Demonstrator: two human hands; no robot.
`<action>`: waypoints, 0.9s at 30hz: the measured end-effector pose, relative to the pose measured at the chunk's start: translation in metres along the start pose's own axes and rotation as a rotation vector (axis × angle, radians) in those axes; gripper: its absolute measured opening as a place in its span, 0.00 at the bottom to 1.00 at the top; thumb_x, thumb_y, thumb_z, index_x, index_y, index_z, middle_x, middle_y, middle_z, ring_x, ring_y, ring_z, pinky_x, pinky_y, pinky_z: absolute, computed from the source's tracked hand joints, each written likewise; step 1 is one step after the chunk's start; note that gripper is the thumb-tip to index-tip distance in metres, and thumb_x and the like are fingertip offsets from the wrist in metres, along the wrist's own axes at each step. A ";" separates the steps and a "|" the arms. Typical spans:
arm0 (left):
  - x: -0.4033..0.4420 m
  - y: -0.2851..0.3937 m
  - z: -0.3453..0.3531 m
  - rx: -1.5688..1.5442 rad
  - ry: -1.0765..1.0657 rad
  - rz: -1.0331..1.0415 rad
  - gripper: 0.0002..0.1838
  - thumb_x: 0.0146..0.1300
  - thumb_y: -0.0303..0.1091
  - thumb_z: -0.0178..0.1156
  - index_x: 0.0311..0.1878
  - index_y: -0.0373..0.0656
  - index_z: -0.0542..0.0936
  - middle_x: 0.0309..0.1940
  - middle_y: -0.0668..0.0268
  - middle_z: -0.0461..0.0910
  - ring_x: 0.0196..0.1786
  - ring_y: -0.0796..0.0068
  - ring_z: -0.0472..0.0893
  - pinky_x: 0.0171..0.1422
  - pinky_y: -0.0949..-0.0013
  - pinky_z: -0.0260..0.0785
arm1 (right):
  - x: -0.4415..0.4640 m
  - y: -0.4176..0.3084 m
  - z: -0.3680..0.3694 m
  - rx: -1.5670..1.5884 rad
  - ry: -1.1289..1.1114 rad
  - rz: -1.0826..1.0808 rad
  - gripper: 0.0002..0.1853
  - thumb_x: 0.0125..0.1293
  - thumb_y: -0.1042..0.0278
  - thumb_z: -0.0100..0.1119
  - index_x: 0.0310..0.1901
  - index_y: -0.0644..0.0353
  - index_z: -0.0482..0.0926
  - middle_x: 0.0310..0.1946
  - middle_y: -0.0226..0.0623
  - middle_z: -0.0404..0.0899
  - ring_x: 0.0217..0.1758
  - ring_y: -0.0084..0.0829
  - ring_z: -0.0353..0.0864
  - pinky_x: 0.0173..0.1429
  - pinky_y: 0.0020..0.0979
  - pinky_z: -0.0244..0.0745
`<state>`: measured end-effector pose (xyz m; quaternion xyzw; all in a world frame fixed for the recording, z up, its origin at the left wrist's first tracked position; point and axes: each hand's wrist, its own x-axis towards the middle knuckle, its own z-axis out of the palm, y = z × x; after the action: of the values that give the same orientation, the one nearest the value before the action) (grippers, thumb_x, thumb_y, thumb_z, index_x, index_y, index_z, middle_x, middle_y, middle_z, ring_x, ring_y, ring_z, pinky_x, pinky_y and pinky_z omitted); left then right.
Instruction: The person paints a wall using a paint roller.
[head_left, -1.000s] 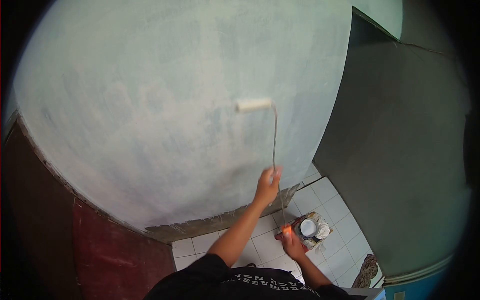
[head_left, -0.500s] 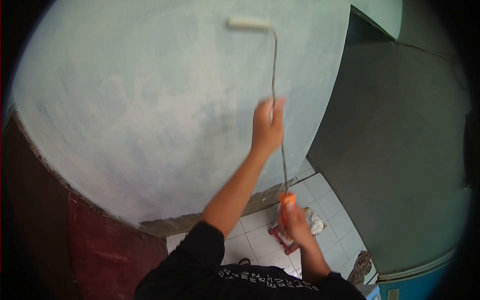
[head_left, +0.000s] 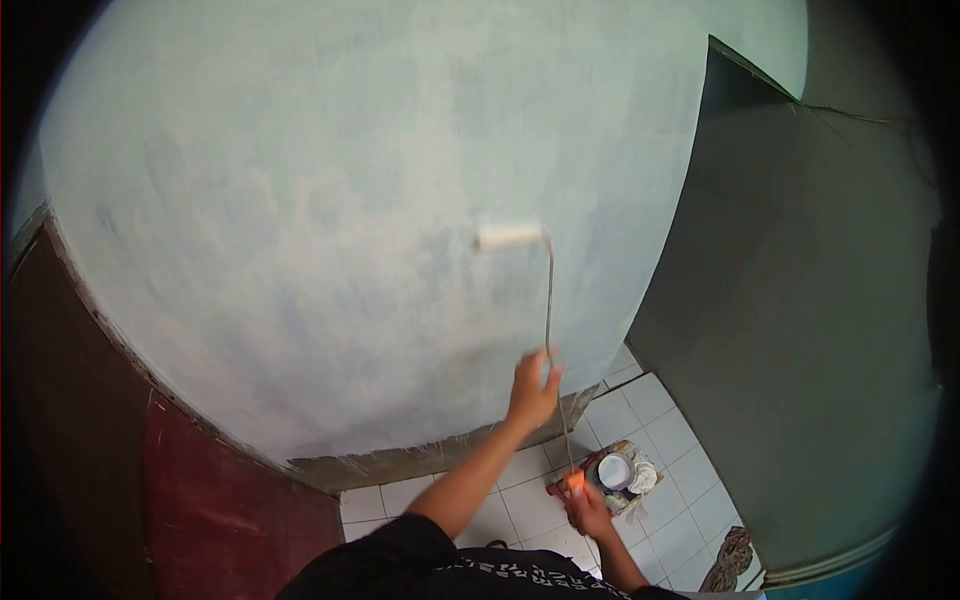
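A paint roller (head_left: 510,237) with a white sleeve and a long bent metal rod lies against the patchy whitish wall (head_left: 300,220). My left hand (head_left: 534,393) is closed around the middle of the rod. Lower down, my right hand (head_left: 588,508) grips the roller's orange handle (head_left: 573,481). The roller's sleeve is slightly blurred by motion. Beyond my right hand, a container of white paint (head_left: 615,471) sits on a small reddish stand, partly covered by the hand, with a crumpled white cloth (head_left: 643,478) beside it.
White floor tiles (head_left: 672,437) extend below the wall. A dark grey wall (head_left: 800,300) stands to the right, and a dark red panel (head_left: 230,510) is at lower left. A crumpled brown cloth (head_left: 730,560) lies at lower right. A bare unpainted strip (head_left: 400,465) runs along the wall's bottom.
The paint roller has come down the wall from near the top to mid-height. Both hands have moved lower with it, keeping their grip. The paint container now shows beyond the right hand.
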<state>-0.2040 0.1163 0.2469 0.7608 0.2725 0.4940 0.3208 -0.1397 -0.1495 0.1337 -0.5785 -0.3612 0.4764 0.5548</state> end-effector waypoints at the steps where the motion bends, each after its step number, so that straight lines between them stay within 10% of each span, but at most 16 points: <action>1: -0.032 -0.018 0.012 -0.021 -0.033 -0.102 0.17 0.71 0.37 0.58 0.59 0.41 0.76 0.53 0.54 0.79 0.59 0.52 0.76 0.66 0.55 0.66 | -0.015 0.028 -0.003 0.032 0.033 0.039 0.19 0.80 0.51 0.48 0.57 0.57 0.75 0.19 0.22 0.68 0.17 0.15 0.65 0.21 0.22 0.61; 8: -0.015 -0.005 0.015 -0.102 0.049 -0.025 0.15 0.73 0.38 0.56 0.58 0.43 0.77 0.52 0.54 0.78 0.58 0.52 0.76 0.66 0.55 0.66 | -0.010 0.020 -0.004 0.061 0.130 -0.018 0.15 0.80 0.56 0.49 0.54 0.59 0.77 0.20 0.19 0.67 0.19 0.13 0.63 0.23 0.20 0.59; 21: 0.273 0.220 -0.092 -0.004 0.347 0.451 0.15 0.76 0.39 0.52 0.54 0.40 0.79 0.46 0.54 0.81 0.50 0.57 0.80 0.57 0.58 0.72 | 0.052 -0.348 0.032 -0.147 0.036 -0.248 0.25 0.80 0.41 0.41 0.47 0.57 0.75 0.19 0.23 0.68 0.18 0.15 0.66 0.24 0.21 0.61; 27: 0.274 0.218 -0.106 -0.041 0.298 0.435 0.13 0.73 0.39 0.54 0.55 0.46 0.78 0.47 0.56 0.79 0.54 0.53 0.76 0.58 0.54 0.70 | 0.069 -0.334 0.049 -0.134 0.050 -0.244 0.25 0.80 0.40 0.39 0.46 0.57 0.74 0.19 0.25 0.67 0.19 0.16 0.67 0.24 0.23 0.64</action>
<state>-0.1812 0.1992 0.6026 0.7137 0.1366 0.6634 0.1784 -0.1298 -0.0288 0.4558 -0.5777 -0.4461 0.3656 0.5776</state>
